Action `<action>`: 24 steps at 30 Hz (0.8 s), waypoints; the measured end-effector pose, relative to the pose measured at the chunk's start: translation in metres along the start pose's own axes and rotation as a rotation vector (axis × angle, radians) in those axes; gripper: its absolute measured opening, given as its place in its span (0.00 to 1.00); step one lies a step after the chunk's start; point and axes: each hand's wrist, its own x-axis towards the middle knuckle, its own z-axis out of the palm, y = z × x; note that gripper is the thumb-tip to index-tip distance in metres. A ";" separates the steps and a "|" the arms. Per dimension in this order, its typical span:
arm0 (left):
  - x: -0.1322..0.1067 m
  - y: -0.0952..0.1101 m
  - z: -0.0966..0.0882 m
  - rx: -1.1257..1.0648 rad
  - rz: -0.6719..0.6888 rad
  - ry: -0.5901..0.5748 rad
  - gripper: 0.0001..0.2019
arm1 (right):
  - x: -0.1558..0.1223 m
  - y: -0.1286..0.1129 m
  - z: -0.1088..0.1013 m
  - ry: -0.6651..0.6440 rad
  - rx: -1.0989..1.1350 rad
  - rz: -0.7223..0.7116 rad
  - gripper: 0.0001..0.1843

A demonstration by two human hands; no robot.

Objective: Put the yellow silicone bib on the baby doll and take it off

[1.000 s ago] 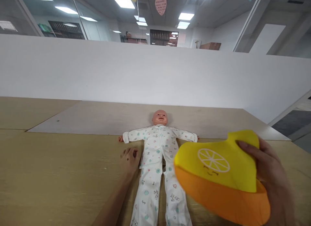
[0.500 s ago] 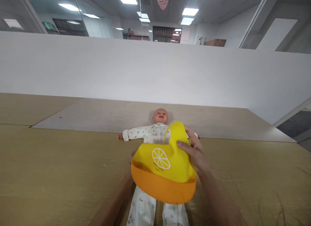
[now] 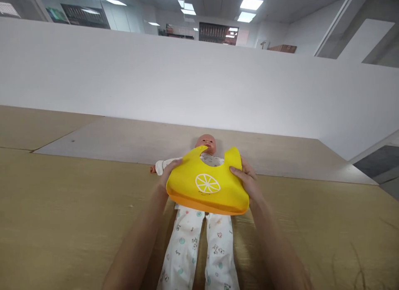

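A baby doll [image 3: 206, 143] in white printed pyjamas lies face up on the wooden table [image 3: 62, 207], head pointing away from me. Over its chest I hold a yellow bib [image 3: 207, 184] with an orange pocket rim and a lemon-slice print. My left hand [image 3: 168, 171] grips the bib's left edge, my right hand [image 3: 246, 178] grips its right edge. The bib's two neck straps point up on either side of the doll's chin. The doll's torso and right arm are hidden behind the bib; its legs [image 3: 199, 248] show below.
A white partition wall [image 3: 187, 86] runs along the far edge of the table. Beyond it are glass office walls and ceiling lights. The table's right corner ends near a dark floor strip [image 3: 374, 165].
My right hand carried the bib from the right to above the doll's chest. My left hand left the doll's side and took the bib's left edge. The bib now lies flatter.
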 end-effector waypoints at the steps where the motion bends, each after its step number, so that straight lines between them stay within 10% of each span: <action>1: -0.001 0.005 0.001 -0.090 -0.037 -0.064 0.21 | 0.001 -0.001 -0.001 -0.005 0.003 0.003 0.33; 14: 0.019 0.045 0.016 -0.293 0.102 -0.127 0.49 | 0.061 -0.003 -0.020 0.021 -0.065 -0.180 0.35; 24: 0.044 0.011 0.005 -0.347 0.033 0.008 0.48 | 0.098 0.025 -0.023 0.155 -0.012 -0.023 0.35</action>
